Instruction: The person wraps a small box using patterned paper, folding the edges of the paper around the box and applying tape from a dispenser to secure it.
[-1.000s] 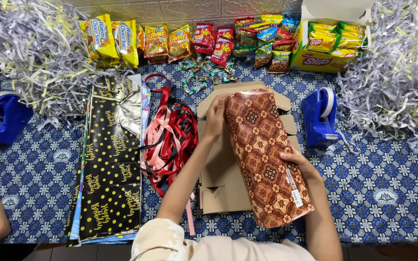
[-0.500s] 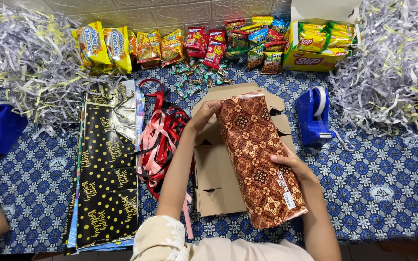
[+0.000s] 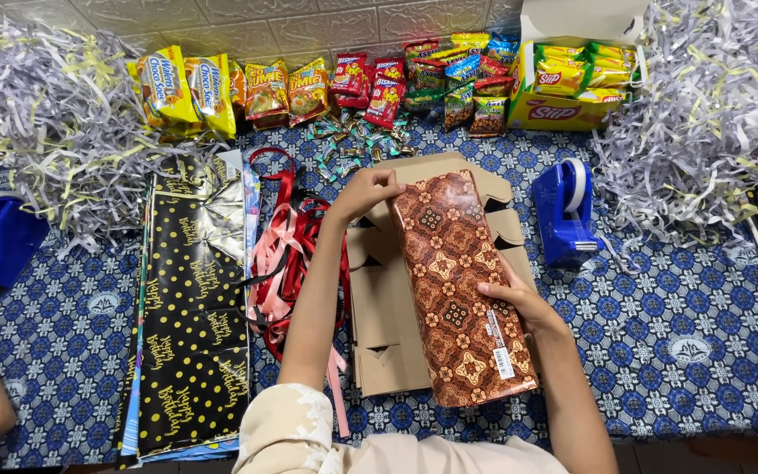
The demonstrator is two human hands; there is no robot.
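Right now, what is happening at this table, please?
A person holds a long brown patterned paper panel over a flat cardboard box blank on the blue patterned tablecloth. The left hand grips the panel's far corner, and the right hand holds its right edge. Red and pink ribbons and black dotted wrapping paper lie to the left. A blue tape dispenser stands to the right, with snack packets and shredded paper behind.
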